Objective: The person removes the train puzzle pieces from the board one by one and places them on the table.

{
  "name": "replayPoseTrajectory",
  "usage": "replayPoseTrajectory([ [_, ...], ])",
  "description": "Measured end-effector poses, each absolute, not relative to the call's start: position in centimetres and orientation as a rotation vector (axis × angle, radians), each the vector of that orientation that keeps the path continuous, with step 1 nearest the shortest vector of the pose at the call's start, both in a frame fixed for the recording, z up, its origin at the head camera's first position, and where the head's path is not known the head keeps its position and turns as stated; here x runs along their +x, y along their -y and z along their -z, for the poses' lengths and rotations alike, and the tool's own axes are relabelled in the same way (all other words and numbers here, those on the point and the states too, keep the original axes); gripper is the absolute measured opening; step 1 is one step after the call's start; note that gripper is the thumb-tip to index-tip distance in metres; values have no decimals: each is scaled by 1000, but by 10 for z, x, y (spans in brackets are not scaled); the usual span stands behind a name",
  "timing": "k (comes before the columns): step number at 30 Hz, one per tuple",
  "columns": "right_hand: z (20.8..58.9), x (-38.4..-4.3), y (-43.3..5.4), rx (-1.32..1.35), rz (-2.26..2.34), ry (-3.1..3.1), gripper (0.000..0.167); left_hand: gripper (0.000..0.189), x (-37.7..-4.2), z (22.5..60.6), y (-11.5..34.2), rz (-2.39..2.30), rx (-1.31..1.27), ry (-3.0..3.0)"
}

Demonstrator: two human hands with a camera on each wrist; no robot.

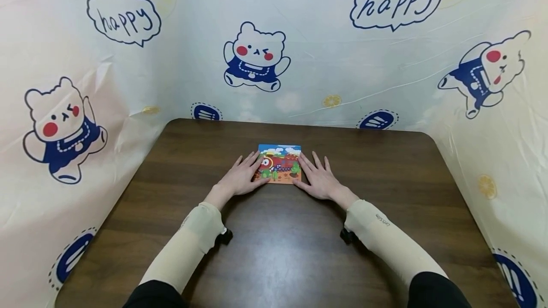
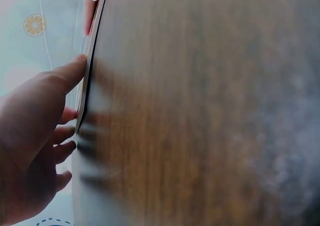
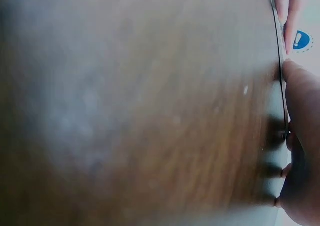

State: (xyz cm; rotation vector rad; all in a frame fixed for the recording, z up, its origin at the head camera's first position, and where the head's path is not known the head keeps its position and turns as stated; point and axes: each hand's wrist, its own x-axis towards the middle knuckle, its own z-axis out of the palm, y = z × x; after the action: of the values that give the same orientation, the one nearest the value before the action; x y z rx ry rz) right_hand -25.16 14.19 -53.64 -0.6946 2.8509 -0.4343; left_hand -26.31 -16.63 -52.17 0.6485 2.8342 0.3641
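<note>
The table [image 1: 385,165] is dark brown with wood grain, its far corners are rounded, and a pale shine [image 1: 267,255] lies on it. Behind and at both sides is a light cloth [image 1: 192,61] with printed bears [image 1: 252,72]. In the table's far half lies a colourful picture board [image 1: 280,164]; the left hand [image 1: 238,178] and right hand [image 1: 321,180], fingers straight, touch its two sides.

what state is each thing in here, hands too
picture board, lying picture side up on the table
left hand, fingers spread, touching the board's left side
right hand, fingers spread, touching the board's right side
cream sleeves, covering the forearms
printed cloth, hung up, creased
</note>
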Motion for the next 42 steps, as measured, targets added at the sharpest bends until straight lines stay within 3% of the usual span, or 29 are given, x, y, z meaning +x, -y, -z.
replayPoseTrajectory([
  [30,535,-243,-132,-742,494,-2798,91,95,-255,516,166,-350,648,-2860],
  [42,537,-243,-129,-746,501,-2805,91,105,-255,523,170,-391,630,-2851],
])
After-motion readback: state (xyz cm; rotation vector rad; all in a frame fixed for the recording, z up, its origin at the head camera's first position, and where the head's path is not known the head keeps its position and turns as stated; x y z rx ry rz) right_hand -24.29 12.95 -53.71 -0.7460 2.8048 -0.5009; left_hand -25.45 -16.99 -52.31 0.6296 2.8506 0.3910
